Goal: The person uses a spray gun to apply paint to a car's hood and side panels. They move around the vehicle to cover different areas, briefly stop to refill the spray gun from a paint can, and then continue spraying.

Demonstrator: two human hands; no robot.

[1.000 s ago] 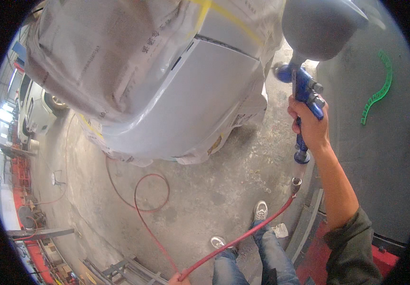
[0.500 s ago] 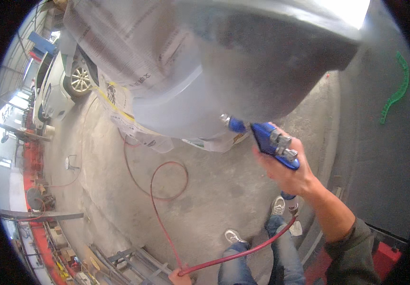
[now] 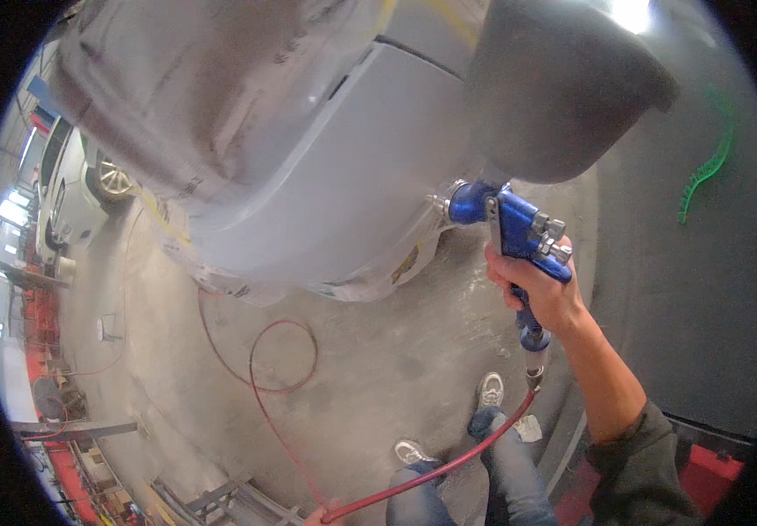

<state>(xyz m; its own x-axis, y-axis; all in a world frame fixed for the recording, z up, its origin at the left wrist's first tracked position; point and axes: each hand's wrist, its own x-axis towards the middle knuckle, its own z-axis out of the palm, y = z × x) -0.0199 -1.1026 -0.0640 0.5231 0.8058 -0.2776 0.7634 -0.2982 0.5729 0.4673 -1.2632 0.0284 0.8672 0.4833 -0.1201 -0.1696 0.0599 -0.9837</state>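
Note:
My right hand (image 3: 536,289) grips a blue spray gun (image 3: 510,228) with silver knobs and a large dark grey cup (image 3: 563,88) on top. Its nozzle points left at a pale grey car panel (image 3: 352,167), where a haze hangs in the air. Plastic masking sheet with yellow tape (image 3: 168,61) covers the bodywork around the panel. A red hose (image 3: 475,456) runs down from the gun's handle to my left hand (image 3: 319,517), which is closed on it at the bottom edge, mostly cut off by the frame.
A white car (image 3: 76,206) stands at the left, with red racks (image 3: 41,324) beyond. The hose loops on the concrete floor (image 3: 185,377). Metal frames (image 3: 221,504) lie at lower left. A dark panel (image 3: 659,298) with a green curved strip (image 3: 703,175) is at the right.
From one second ago the gun in my right hand is lower and further left, angled toward the panel, and haze has thickened over it. The view swung briefly in between.

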